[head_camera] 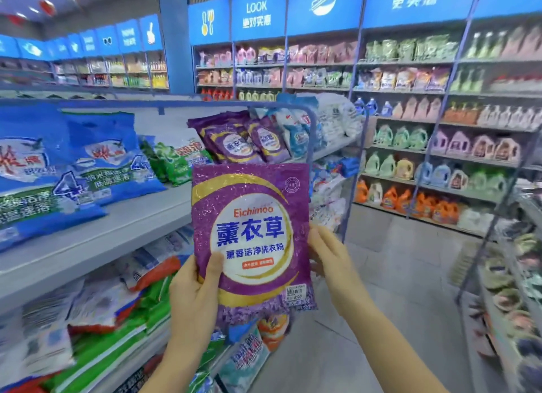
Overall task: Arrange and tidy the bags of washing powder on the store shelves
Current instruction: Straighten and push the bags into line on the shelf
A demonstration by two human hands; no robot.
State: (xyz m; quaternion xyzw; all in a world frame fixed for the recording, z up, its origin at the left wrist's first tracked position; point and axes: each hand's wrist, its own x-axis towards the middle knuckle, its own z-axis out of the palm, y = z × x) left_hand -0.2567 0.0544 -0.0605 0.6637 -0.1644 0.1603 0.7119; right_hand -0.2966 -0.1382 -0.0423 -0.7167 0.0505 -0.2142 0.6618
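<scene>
Store aisle, with a purple bag [252,234] of washing powder held upright in front of the grey shelf [117,228].
The left hand [193,298] grips the bag's lower left edge, thumb across the front. The right hand [328,254] holds its right edge, fingers tucked behind. On the shelf lean blue bags [102,158], a green bag [179,158] and further purple bags [243,140].

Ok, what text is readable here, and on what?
"Eichimoo": purple washing powder bag
"薰衣草": same bag
"薰香洁净洗衣粉": same bag
"LOOK": blue overhead sign
"碧浪": green bag
"4": blue bags
Price sticker, the rest: too blurred
</scene>
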